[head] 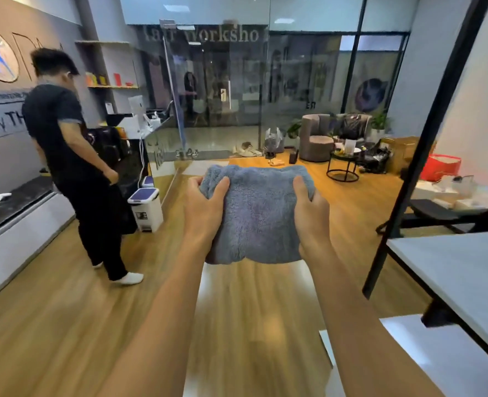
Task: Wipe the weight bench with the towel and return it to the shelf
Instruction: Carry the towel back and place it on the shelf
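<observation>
Both-handed, the left hand (205,207) and right hand (308,213) clutch a folded grey towel (254,213) at its side edges, held in the air above the wood floor (65,310). Glass wall (222,81) lettering reads partly "Worksho".

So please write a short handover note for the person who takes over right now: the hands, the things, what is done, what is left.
Left hand: gripping the left edge of the towel.
Right hand: gripping its right edge.
Towel: grey, folded, held in the air in front, over the wooden floor.
Shelf: white boards on a black frame, at the right, close by.
Bench: dark, further back on the right.
Done: cannot tell whether the bench is wiped.
Left: if it is wiped, put the towel on the shelf.
</observation>
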